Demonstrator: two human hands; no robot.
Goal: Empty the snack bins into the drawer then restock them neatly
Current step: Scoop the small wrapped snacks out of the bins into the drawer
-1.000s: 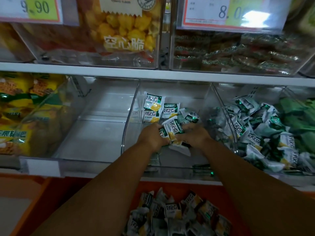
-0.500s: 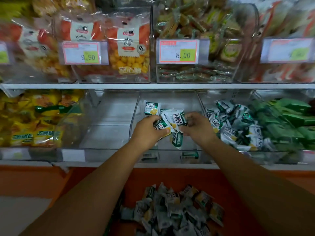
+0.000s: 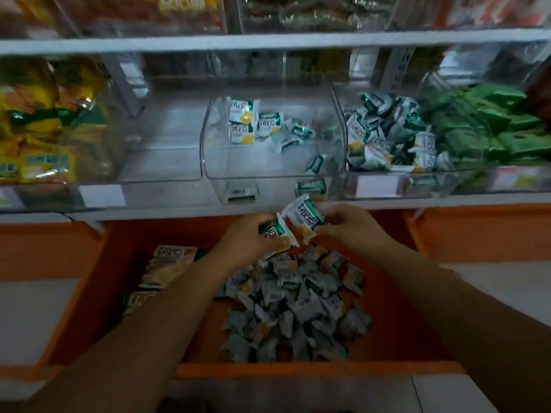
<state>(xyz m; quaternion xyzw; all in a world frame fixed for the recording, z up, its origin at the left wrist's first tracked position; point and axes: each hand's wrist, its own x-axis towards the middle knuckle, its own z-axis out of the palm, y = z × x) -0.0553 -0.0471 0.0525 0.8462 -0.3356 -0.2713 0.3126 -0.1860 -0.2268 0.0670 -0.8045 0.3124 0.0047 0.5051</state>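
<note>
Both hands hang over the open orange drawer, just below the shelf edge. The left hand is closed round a white-and-green packet; the right hand pinches another packet at its upper end, so it tilts down toward the left. The two packets touch between the hands. Straight beneath them lies the pile already in the drawer, so I'd judge the next move is simply to let go: the drop is straight down, and neither hand is nearer. The middle bin, up and behind the hands, has a few packets left at the back, so emptying isn't finished.
</note>
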